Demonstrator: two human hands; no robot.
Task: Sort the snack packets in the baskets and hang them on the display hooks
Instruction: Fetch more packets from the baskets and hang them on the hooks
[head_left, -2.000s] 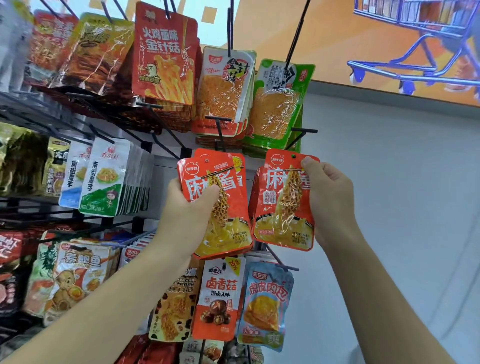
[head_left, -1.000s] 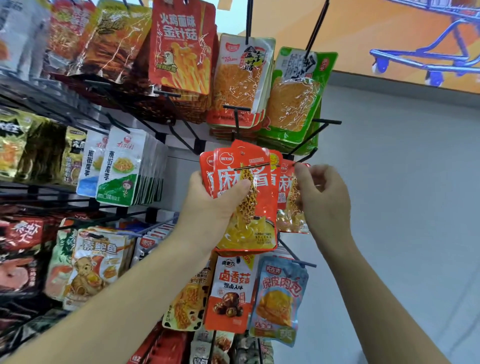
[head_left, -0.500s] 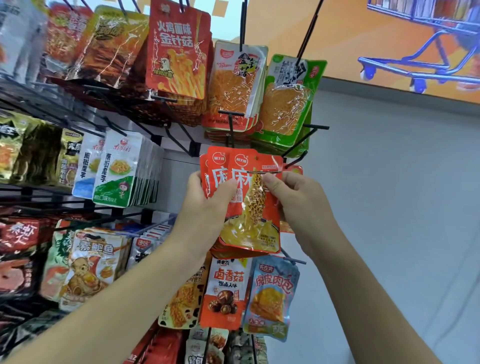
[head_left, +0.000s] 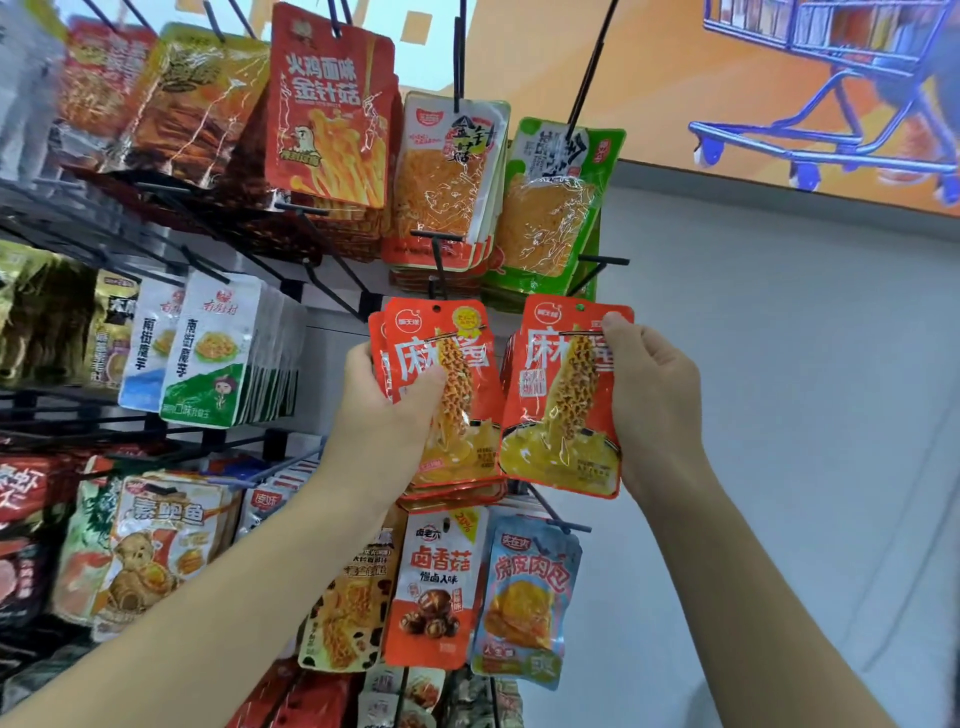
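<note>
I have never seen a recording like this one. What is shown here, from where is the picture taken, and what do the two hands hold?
There is no machine here. A person works with two bare hands, and one camera worn on the head looks forward at them. In front stands a rack of black hooks on which many snack packets hang, for example a green packet and a blue packet. The left hand grips a stack of orange-red packets, with the thumb across the front one. The right hand holds packets of the same kind beside them, near their top corner. On the wall behind is a painted shopping cart.
</note>
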